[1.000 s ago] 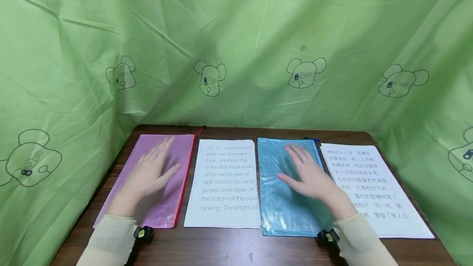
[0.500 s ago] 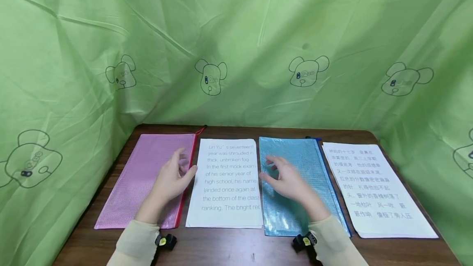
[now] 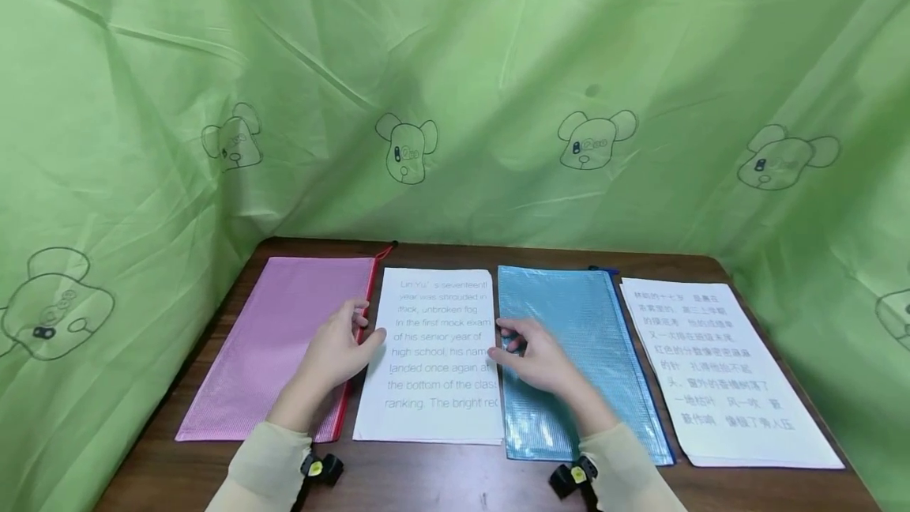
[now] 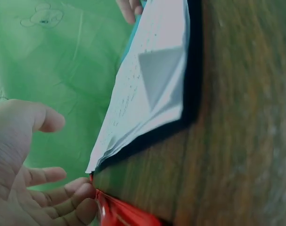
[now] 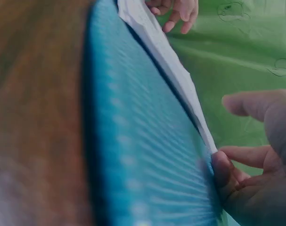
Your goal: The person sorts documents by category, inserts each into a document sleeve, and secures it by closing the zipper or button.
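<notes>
Between my two hands lies a stack of white paper point(image 3: 437, 354) printed with large English text. My left hand point(image 3: 334, 354) is at its left edge, over the red zipper side of a pink mesh zip bag point(image 3: 266, 346). Its fingers are bent loosely and the thumb stands apart from them, as the left wrist view shows. My right hand point(image 3: 539, 358) is over a blue mesh zip bag point(image 3: 576, 409), fingertips right at the stack's right edge. In the right wrist view its thumb point(image 5: 246, 102) is raised away from the paper. Neither hand grips anything.
A second stack of paper point(image 3: 718, 374), printed in Chinese, lies at the right of the brown wooden table point(image 3: 426, 484). A green cloth point(image 3: 490, 204) with mouse-like drawings hangs around the table's back and sides.
Both hands have moved inward from over the pink and blue bags to the two sides of the English stack. Their fingers have gone from straight to loosely bent. The papers and bags stay put.
</notes>
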